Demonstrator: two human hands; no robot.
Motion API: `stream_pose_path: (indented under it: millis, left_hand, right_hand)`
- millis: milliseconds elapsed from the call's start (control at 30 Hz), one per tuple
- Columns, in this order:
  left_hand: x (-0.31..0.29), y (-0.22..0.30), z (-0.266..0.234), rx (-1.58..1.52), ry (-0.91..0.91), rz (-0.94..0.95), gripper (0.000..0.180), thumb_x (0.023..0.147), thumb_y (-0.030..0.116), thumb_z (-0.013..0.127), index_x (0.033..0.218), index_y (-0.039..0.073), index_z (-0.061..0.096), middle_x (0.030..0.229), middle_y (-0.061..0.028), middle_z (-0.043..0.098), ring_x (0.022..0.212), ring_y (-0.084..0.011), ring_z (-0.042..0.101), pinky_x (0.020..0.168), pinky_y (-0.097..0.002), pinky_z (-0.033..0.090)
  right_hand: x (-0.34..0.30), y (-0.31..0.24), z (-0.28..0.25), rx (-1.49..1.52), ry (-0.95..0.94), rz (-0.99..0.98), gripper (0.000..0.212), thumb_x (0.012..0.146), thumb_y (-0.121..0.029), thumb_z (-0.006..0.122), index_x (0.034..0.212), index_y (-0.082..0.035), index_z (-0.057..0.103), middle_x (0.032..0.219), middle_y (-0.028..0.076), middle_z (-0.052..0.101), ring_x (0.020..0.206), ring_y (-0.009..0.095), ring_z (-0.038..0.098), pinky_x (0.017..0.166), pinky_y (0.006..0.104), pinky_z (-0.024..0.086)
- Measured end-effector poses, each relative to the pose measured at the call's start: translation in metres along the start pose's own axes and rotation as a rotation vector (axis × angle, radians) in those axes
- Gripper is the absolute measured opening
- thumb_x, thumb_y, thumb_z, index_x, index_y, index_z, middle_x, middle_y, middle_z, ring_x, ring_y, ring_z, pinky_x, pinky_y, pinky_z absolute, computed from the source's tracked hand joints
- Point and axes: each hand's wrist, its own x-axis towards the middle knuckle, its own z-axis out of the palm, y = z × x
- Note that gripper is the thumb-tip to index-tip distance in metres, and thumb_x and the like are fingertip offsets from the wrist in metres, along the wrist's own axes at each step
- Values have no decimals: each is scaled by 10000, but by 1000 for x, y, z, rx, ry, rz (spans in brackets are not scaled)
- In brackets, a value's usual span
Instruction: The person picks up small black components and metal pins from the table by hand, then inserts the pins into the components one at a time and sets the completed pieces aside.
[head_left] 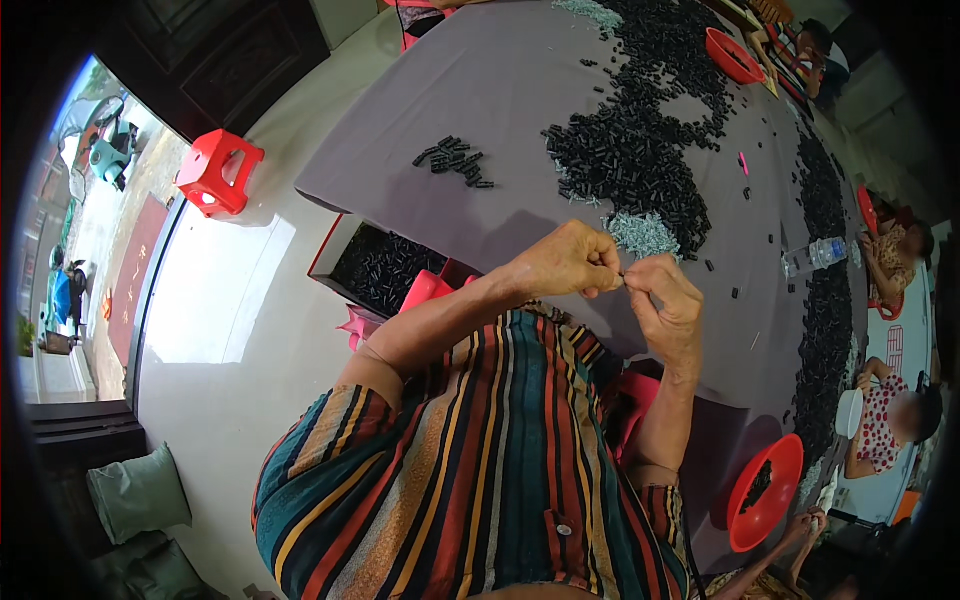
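Both the left hand point(575, 262) and right hand point(665, 300) pinch a tiny dark piece point(622, 281), mostly hidden; at left, a reddish mat point(137, 275) bears writing.

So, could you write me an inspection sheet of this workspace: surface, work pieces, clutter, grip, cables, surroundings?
Surface: table covered in grey cloth.
Work pieces: large black heap; pale bluish-green pile at its near end; smaller black group to the left; box of black pieces beside the table edge.
Clutter: clear bottle lying at right; pink stick; red bowl at lower right, dark contents.
Grip: left hand and right hand meet, fingertips pinched on a small item, too small to identify.
Cables: nothing seen for certain.
Surroundings: red stool on the floor at left; person in a dotted top at right.
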Motion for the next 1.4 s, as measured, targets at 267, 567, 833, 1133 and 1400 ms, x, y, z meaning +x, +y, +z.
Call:
stream_pose_path:
  millis: [267, 567, 833, 1133, 1400]
  left_hand:
    - [0, 1, 4, -78, 28, 64, 105, 750, 74, 624, 787, -15, 581, 658, -32, 564, 594, -90, 520, 555, -224, 422]
    - [-3, 3, 10, -85, 94, 182, 101, 773, 76, 609, 783, -18, 572, 690, -53, 598, 599, -86, 533, 534, -224, 425]
    - [-5, 4, 12, -46, 26, 173, 104, 806, 59, 611, 855, -14, 555, 738, -28, 567, 645, -81, 538, 591, -212, 446]
    - [-4, 3, 15, -154, 51, 219, 107, 794, 87, 625, 804, -4, 569, 695, -25, 572, 611, -80, 537, 553, -218, 436]
    - [-6, 3, 16, -162, 54, 238, 93, 808, 72, 609, 834, -8, 570, 722, -34, 575, 630, -87, 544, 573, -223, 450]
  right_hand:
    - [-4, 12, 6, 350, 92, 239, 137, 744, 83, 592, 866, 27, 567, 792, 50, 555, 687, 116, 548, 603, 238, 455]
    - [-4, 10, 6, 574, 119, 240, 103, 801, 37, 572, 904, 39, 565, 826, 50, 539, 699, 95, 531, 625, 215, 447]
    - [-5, 15, 4, 526, 109, 166, 103, 801, 38, 559, 903, 21, 558, 855, 47, 513, 732, 88, 486, 631, 206, 420]
    - [-5, 9, 2, 313, 125, 146, 88, 812, 8, 568, 898, 18, 552, 868, 54, 516, 746, 99, 494, 665, 216, 426]
    - [-3, 7, -1, 614, 205, 191, 101, 789, 1, 599, 876, 13, 550, 890, 78, 523, 748, 99, 492, 662, 213, 422]
